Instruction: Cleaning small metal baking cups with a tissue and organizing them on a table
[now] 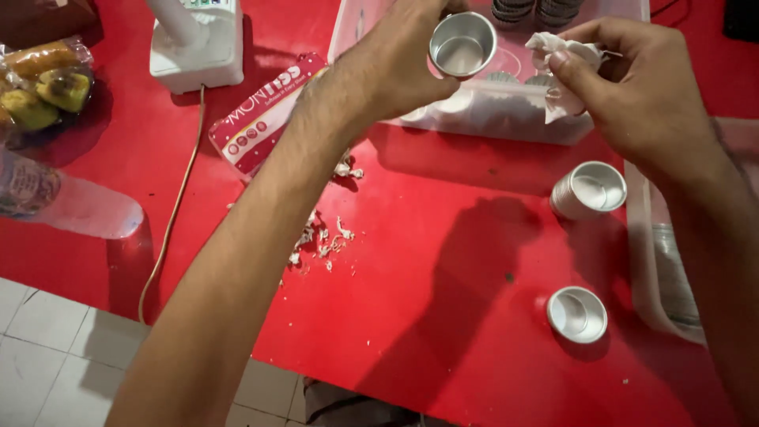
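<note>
My left hand [395, 67] pinches a small metal cup [462, 44] above the clear plastic tray [506, 119], and my right hand [632, 95] squeezes a crumpled tissue [557, 51]. I judge this is the wiping step; next the tissue must go carefully inside the cup.

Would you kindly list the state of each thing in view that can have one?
Left hand: grips a small metal cup, mouth towards the camera, empty.
Right hand: pinches a crumpled white tissue.
Stack of cups: nested, lying tilted on the red table.
Single cup: upright, empty.
Clear tub: open.
Tissue scraps: scattered.
</note>
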